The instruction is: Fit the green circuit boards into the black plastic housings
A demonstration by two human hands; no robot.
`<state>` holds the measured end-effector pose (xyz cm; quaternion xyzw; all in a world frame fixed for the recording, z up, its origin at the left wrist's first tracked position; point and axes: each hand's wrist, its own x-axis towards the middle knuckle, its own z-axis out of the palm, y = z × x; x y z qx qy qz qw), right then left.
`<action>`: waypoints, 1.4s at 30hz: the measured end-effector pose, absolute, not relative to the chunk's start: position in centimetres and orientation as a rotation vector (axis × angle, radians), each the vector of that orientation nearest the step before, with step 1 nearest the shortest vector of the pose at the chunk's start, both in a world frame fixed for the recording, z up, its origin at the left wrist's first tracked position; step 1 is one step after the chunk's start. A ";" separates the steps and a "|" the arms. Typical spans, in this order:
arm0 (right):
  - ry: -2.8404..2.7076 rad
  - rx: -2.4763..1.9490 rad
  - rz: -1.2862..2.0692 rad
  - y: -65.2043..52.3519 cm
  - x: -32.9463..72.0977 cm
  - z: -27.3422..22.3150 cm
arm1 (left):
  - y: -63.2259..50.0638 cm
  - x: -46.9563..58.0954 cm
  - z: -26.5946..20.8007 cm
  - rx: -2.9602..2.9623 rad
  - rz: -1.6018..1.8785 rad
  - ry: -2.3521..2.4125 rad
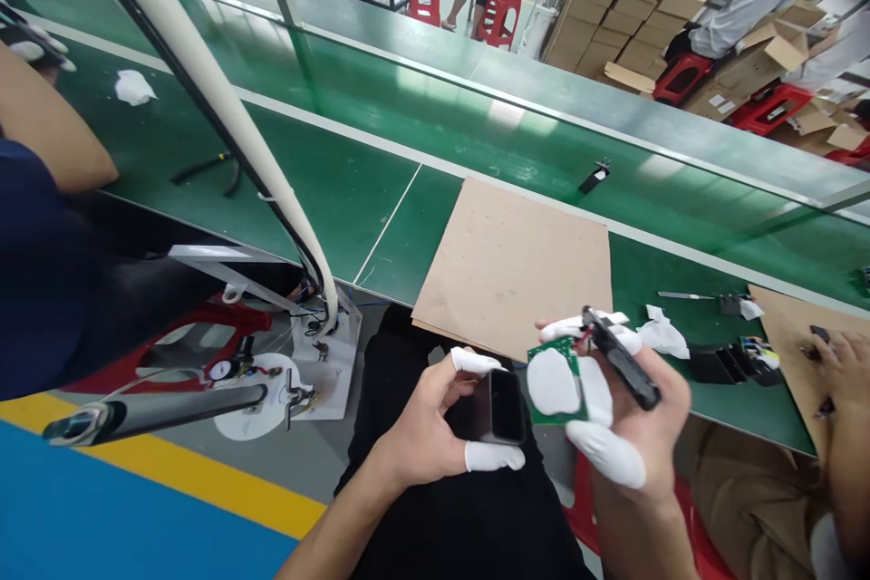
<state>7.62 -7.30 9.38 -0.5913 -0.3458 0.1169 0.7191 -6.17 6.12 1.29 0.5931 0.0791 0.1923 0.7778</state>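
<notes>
Beside tabletop's (353, 199) near edge, gripping casing (501, 410) in left hand (430, 424), circuit board (569, 351) and bar (622, 358) in right hand (656, 435); could strain wires (583, 342) by tugging.

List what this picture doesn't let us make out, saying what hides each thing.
All in the head view:
- Case, in the left hand: its end is too dark to tell open from solid.
- Board, in the right hand: a white pad covers much of it.
- Gauge: reading too small.
- Co-worker's sleeve: cut off by the left edge.
</notes>
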 end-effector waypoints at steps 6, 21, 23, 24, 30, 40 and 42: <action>-0.932 -1.322 0.446 -8.1 8.4 9.4 | 6.2 -5.6 1.9 1.260 0.594 0.090; -1.092 -1.308 0.360 -7.9 8.4 9.2 | 6.7 -5.2 3.1 1.354 0.708 -0.014; -1.092 -1.322 0.356 -8.0 8.5 9.0 | 6.7 -5.3 3.0 1.360 0.703 -0.015; -1.095 -1.327 0.351 -8.1 8.5 8.9 | 6.7 -5.3 3.0 1.365 0.700 -0.010; -1.105 -1.359 0.349 -8.2 8.2 8.8 | 6.6 -5.4 2.6 1.365 0.706 0.007; -1.161 -1.372 0.340 -8.0 8.1 8.8 | 6.6 -5.4 2.8 1.363 0.739 -0.008; -1.157 -1.382 0.346 -8.1 8.2 8.7 | 6.6 -5.4 2.6 1.353 0.736 -0.023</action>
